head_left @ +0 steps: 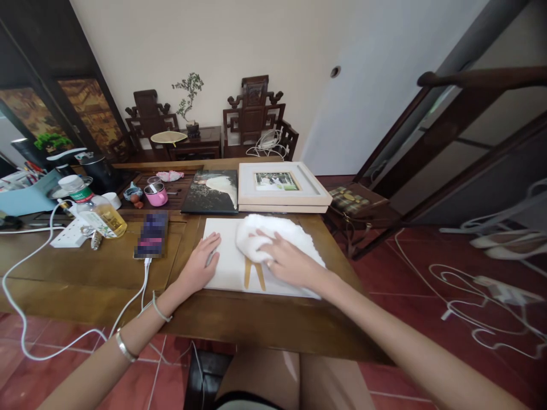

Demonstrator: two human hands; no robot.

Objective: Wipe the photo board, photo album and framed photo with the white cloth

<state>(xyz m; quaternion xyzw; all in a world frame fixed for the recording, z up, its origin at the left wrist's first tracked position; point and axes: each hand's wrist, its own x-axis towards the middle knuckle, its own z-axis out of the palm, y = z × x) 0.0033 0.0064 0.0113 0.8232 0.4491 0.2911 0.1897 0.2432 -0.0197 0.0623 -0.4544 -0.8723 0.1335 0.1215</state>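
Observation:
A flat white panel lies on the wooden table in front of me, with two golden-brown strips showing on its lower part. Spread over its right and upper part is a fluffy white cloth. My right hand presses into the cloth with bent fingers, bunching it; some fingertips sink out of sight in its folds. On the panel's left edge rests my left hand, fingers stretched out and flat, holding nothing.
Behind the panel lie a framed photo and a dark photo board. To the left are a phone on a charging cable, a pink cup, a bottle and a white power strip. The table's front edge is near me.

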